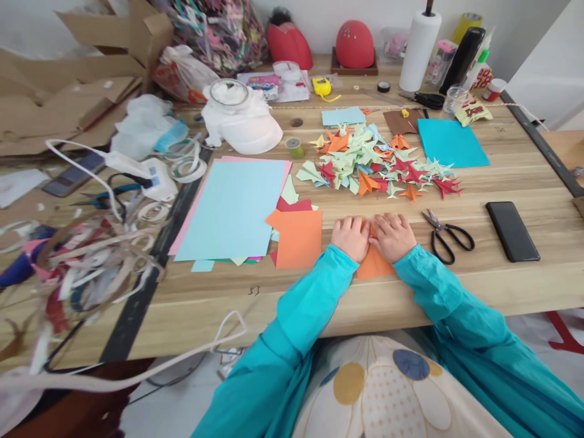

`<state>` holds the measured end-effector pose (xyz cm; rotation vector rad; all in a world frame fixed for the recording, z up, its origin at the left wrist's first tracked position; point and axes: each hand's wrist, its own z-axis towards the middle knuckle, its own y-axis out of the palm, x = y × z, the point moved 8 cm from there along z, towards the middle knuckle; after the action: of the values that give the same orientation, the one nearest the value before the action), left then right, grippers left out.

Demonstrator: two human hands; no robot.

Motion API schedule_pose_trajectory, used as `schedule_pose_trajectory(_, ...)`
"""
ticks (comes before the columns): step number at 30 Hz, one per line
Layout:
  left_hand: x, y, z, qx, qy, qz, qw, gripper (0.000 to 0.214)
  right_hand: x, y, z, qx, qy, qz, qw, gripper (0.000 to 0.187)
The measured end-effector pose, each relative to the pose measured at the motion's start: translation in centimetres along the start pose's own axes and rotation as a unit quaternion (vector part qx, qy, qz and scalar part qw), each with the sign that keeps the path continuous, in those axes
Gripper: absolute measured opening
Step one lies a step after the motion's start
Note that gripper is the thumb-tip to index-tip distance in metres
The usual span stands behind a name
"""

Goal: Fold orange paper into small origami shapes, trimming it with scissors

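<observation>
A sheet of orange paper (pixel 375 266) lies flat on the table near its front edge, with a crease across it. My left hand (pixel 350 237) presses on its left part, fingers bent and close together. Over its upper right part lies my right hand (pixel 393 236), the thumbs nearly meeting at the middle. Both hands hold the paper down and hide much of it. To the left is an orange square sheet (pixel 300 240) with another piece under it. Black-handled scissors (pixel 444 236) rest partly opened right of my right hand.
Behind my hands spreads a pile of folded paper figures (pixel 365 158). A blue sheet stack (pixel 232 210) lies left, a turquoise sheet (pixel 451 143) back right, a black phone (pixel 513 231) at right. Tangled strips (pixel 100 261) and a power strip (pixel 157 179) crowd the far left.
</observation>
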<state>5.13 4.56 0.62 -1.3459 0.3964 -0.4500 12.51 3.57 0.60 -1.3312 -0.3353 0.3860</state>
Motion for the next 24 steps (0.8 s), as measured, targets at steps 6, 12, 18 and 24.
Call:
schedule_pose_trajectory(6,-0.1,-0.4,-0.1,0.009,-0.01,-0.016,1.0,0.04,0.3,-0.4,-1.3,-0.006,0.009,-0.022,1.0,0.045)
schedule_pose_trajectory(12,-0.4,-0.4,-0.1,0.015,-0.017,-0.033,0.999,0.041,1.3,-0.7,-3.2,-0.005,0.01,-0.034,0.999,0.044)
schedule_pose_trajectory(18,-1.6,-0.4,0.1,0.015,-0.008,-0.059,0.998,0.044,1.4,-0.6,-3.6,0.005,0.004,-0.019,1.0,0.044)
schedule_pose_trajectory(24,2.0,-0.2,-0.9,0.028,0.094,-0.071,0.993,0.044,1.2,-0.5,-3.7,0.014,0.017,-0.019,1.0,0.046)
